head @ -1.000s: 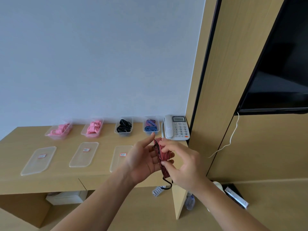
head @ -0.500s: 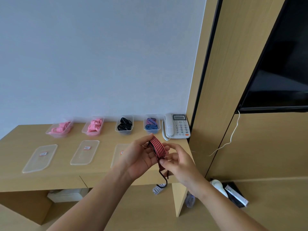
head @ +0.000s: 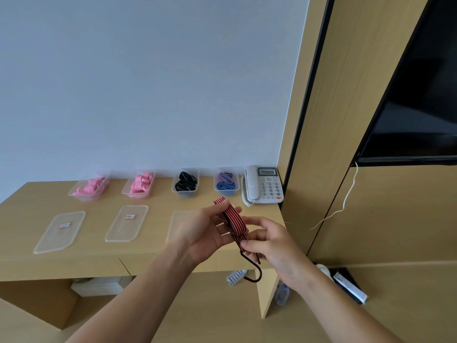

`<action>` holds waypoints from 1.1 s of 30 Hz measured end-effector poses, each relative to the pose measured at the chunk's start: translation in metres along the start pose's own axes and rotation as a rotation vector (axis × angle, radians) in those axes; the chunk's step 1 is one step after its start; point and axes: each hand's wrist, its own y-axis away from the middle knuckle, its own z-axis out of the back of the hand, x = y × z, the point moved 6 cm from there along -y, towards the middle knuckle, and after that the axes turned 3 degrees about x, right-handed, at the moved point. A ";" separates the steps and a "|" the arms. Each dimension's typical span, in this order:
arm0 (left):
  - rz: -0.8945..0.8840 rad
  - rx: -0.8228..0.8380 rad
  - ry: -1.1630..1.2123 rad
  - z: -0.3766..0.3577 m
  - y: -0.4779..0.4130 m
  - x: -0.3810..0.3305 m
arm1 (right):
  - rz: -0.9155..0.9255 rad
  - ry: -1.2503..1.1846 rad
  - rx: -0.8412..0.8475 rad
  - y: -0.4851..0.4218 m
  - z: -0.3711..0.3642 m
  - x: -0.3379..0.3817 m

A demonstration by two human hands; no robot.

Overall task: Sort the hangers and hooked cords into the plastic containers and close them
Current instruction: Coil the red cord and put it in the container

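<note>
A red-and-black striped hooked cord (head: 231,217) is looped around the fingers of my left hand (head: 206,232), which grips the coil above the desk's front edge. My right hand (head: 268,243) pinches the cord's lower end, and the black hook (head: 254,271) dangles below it. Along the wall stand several open plastic containers: two with pink hangers (head: 90,188) (head: 141,185), one with black items (head: 185,184), one with a blue-striped cord (head: 226,184). Clear lids (head: 60,231) (head: 127,222) (head: 178,220) lie in front of them; my left hand hides part of the third.
A white desk phone (head: 263,185) sits at the wooden desk's (head: 24,206) right end, against a wooden wall panel (head: 319,144). A dark TV screen (head: 418,102) hangs at right. Plastic bottles (head: 282,292) and small boxes lie on the floor.
Both hands have kept winding the striped cord around my left fingers. The coil has grown a little, and the hook hangs lower below my right hand.
</note>
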 end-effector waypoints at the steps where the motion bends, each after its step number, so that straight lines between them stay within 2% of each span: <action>1: -0.003 0.003 0.006 0.000 -0.001 -0.001 | 0.000 0.027 -0.002 -0.001 0.001 -0.001; 10: -0.035 0.005 0.035 0.006 -0.007 0.004 | -0.065 0.246 0.059 -0.005 0.003 -0.010; 15: -0.032 -0.009 0.089 0.012 -0.010 0.003 | -0.077 0.060 0.031 -0.006 0.003 -0.014; 22: -0.037 -0.041 0.087 0.022 -0.012 0.002 | -0.118 -0.040 0.071 -0.005 -0.001 -0.012; 28: -0.156 -0.138 -0.045 0.031 -0.015 -0.003 | -0.067 -0.192 0.036 -0.007 0.003 -0.004; 31: -0.216 -0.151 -0.101 0.031 -0.015 -0.008 | -0.017 -0.348 0.097 -0.008 0.002 0.001; 33: -0.234 -0.153 -0.136 0.030 -0.014 -0.011 | 0.024 -0.363 0.122 -0.009 0.000 0.003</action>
